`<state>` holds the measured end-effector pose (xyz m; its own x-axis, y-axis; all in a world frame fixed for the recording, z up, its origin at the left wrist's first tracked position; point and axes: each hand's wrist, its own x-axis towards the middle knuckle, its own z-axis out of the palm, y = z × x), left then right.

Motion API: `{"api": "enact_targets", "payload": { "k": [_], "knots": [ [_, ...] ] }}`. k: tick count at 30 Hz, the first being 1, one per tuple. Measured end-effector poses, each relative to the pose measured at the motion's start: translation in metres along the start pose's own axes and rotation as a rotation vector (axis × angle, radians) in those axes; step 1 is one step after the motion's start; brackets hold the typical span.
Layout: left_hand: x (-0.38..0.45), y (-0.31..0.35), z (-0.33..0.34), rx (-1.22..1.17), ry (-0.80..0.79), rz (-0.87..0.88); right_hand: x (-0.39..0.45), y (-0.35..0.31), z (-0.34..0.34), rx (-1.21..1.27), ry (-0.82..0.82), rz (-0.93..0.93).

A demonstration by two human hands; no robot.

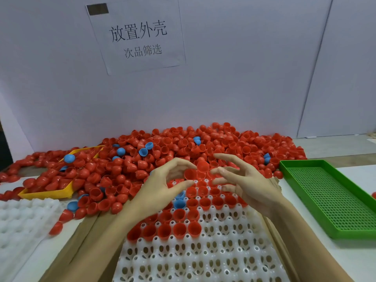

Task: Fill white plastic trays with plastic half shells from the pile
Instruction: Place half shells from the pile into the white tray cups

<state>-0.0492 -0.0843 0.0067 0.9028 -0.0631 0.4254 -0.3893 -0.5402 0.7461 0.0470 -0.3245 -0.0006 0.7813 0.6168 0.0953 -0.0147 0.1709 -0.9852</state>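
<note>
Empty white tray (203, 261) pockets are seen lower centre; upper rows are filled with red shells. Left hand (162, 186) and right hand (244, 180) fingers are spread above, at the pile (183, 147) edge.

White bench (345, 259) under everything here. Across its far side sprawls the pile (183, 151) of red and blue half shells, right against the back board. A yellow tray (48, 193) sits half buried at the left, a green perforated tray (333, 198) at the right. Front centre, the white tray (203, 257) lies on brown cardboard (89, 237), partly filled; another white tray (22, 220) rests at the left edge.
</note>
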Motion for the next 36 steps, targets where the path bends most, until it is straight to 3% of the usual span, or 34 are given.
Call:
{"api": "enact_targets", "payload": {
  "k": [4,16,19,22,25,28,33,36],
  "knots": [
    [-0.02,0.015,0.009,-0.241,0.004,-0.081,-0.004,-0.003,0.01,-0.088,-0.215,-0.036],
    [-0.026,0.016,-0.001,-0.266,0.017,-0.112,-0.002,0.0,0.011,-0.079,-0.25,0.012],
    [-0.027,0.008,-0.021,-0.112,0.17,-0.128,-0.001,0.0,0.008,-0.022,-0.231,0.011],
    [-0.026,-0.012,-0.058,0.36,0.575,-0.128,0.0,0.001,0.004,0.015,-0.197,0.005],
    [-0.028,-0.038,-0.094,0.773,0.705,-0.313,0.001,0.001,0.002,0.025,-0.183,0.004],
    [-0.026,-0.052,-0.096,0.988,0.682,-0.392,0.001,0.002,0.001,0.02,-0.187,0.006],
    [0.019,-0.047,-0.063,0.667,0.389,-0.174,0.001,0.002,0.002,0.004,-0.179,0.015],
    [0.056,-0.05,-0.047,0.669,0.148,-0.122,0.0,0.001,0.0,-0.01,-0.174,0.018]
  ]
}}
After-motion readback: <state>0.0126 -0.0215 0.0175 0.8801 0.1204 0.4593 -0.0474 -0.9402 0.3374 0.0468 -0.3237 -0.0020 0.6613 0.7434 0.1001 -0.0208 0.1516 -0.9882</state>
